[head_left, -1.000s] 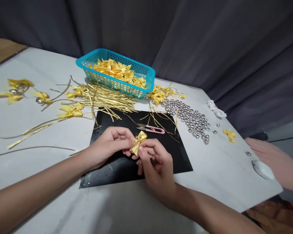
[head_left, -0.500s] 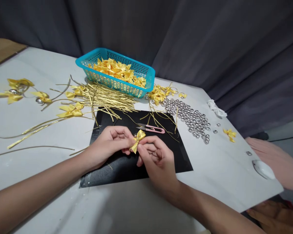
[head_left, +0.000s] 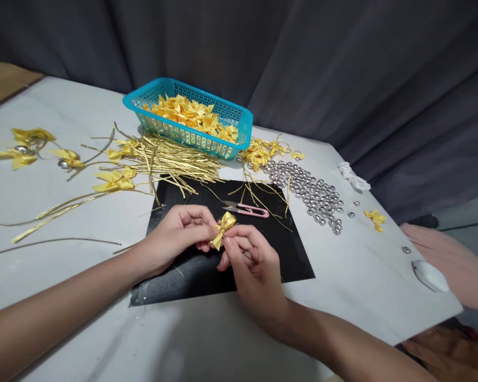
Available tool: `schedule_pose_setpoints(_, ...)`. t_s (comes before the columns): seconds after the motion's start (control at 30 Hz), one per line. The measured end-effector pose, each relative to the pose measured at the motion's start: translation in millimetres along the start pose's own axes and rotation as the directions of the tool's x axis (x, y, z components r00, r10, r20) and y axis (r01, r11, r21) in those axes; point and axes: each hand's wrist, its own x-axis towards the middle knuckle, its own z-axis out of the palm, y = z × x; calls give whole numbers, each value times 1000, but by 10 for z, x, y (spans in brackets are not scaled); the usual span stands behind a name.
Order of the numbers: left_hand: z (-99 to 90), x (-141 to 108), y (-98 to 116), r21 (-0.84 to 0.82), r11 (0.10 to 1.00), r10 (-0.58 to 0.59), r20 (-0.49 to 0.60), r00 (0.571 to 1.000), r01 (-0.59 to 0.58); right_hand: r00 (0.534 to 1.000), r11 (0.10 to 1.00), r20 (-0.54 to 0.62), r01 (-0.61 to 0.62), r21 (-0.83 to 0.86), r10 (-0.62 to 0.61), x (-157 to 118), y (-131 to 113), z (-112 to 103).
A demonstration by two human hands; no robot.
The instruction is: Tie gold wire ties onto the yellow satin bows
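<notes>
Between my two hands, above a black mat (head_left: 207, 284), is a yellow ribbon bow (head_left: 223, 229). My left hand (head_left: 189, 228) pinches the bow's left side with thumb and fingers. From the right, my right hand (head_left: 255, 260) closes thumb and forefinger on the bow's edge, the other fingers curled in. A small shiny bit shows by the bow's upper left; its shape is too small to make out. Just behind the hands lie thread snips (head_left: 250, 210) with pink handles, the blades pointing left.
A blue basket (head_left: 247, 130) of yellow bows stands at the back, with gold cords (head_left: 179, 164) before it. Silver beads (head_left: 314, 193) are heaped to the right. Loose bows (head_left: 115, 180) lie left. A white computer mouse (head_left: 430, 276) sits near the right edge.
My right hand has shifted slightly left, and the bow has tilted a little with it. My left hand keeps nearly the same place.
</notes>
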Motion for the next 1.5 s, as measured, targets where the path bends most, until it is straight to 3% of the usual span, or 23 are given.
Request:
schedule_pose_setpoints(0.23, 20, -20, 3, 75, 997, 37, -62, 997, -33, 999, 995, -18, -35, 94, 37, 25, 2, 37)
schedule_pose_setpoints(0.53, 50, -14, 61, 219, 974, 67, -79, 995, -48, 999, 995, 3, -35, 91, 35, 17, -2, 8)
schedule_pose_setpoints(0.83, 16, -4, 22, 57, 998, 12, -35, 999, -9, 995, 987, -8, -95, 132, 97, 158, -41, -11)
schedule_pose_setpoints(0.93, 5, -2, 13, 26, 1000, 0, -29, 1000, 1, 998, 994, -43, -48, 97, 53, 162, -52, -37)
schedule_pose_setpoints(1.23, 25, -8, 29, 85, 996, 10, -58, 998, -6, 996, 997, -45, 72, 33, -70, 74, -46, -51)
schedule_pose_setpoints(1.5, 24, -17, 21, 119, 993, 17, -68, 998, -9, 1000, 994, -26, 10, 111, -8, 85, -16, -12)
